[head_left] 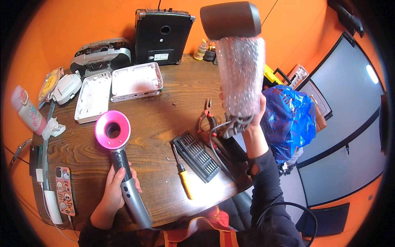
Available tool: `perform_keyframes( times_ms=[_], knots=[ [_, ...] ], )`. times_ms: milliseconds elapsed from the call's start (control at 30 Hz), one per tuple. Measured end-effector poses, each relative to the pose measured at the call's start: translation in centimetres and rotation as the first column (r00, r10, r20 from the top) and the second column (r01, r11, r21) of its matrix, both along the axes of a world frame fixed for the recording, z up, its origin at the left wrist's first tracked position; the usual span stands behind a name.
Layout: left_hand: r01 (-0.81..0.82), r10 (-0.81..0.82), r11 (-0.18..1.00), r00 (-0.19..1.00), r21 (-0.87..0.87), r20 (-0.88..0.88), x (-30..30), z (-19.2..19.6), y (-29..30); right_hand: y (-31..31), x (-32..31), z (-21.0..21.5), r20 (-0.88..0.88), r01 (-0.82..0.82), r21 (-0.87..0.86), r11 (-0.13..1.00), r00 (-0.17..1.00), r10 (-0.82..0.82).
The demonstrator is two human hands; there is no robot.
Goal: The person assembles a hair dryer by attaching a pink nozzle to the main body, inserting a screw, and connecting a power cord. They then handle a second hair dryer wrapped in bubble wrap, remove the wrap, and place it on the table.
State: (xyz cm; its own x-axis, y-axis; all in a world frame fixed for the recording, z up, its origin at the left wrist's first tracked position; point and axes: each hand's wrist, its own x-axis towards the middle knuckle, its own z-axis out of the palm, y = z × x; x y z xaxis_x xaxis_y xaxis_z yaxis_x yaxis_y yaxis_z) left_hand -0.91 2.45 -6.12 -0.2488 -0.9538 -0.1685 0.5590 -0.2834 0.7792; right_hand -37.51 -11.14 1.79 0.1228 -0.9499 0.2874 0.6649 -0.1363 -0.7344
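Note:
My left hand is closed round the handle of a hair dryer with a grey body and a bright pink ring-shaped head, held upright over the near left of the table. Raised at the right, my right hand grips a second hair dryer with a dark head. Bubble wrap covers this dryer's handle, hiding some of my fingers, and its grey cord is bundled at the bottom. Between the hands lie a yellow-handled screwdriver, a dark case of screwdriver bits and red-handled pliers.
White plastic housings and a black speaker box stand at the back. A phone on a cable and a pink-white bottle are at the left. A blue plastic bag bulges beside my right arm. Small screws dot the wooden table.

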Motion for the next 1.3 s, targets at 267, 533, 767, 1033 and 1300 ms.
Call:
perform_keyframes(
  times_ms=[267,533,767,1033,1300],
  knots=[
    [0.020,-0.020,1.000,1.000,0.023,-0.003,0.0,-0.3,-0.1,3.2,0.6,-2.1,0.114,-0.343,-0.305,0.889,0.913,0.392],
    [-0.009,0.008,1.000,0.999,0.025,0.050,-0.1,-0.2,0.0,4.4,1.4,-0.6,-0.206,-0.104,-0.258,0.960,0.977,0.051],
    [-0.067,0.070,0.998,0.940,-0.020,0.333,0.4,0.0,-0.4,6.7,4.1,1.3,-0.521,0.192,-0.659,0.728,0.582,-0.625],
    [-0.134,0.217,0.972,0.821,-0.191,0.528,1.2,0.4,-0.9,6.4,5.6,-0.1,-0.046,0.081,-0.996,0.045,-0.014,-0.999],
    [-0.099,0.225,0.963,0.807,-0.251,0.546,1.5,0.4,-1.1,7.4,4.7,-0.3,0.011,-0.041,-0.999,-0.004,-0.177,-0.984]
  ],
)
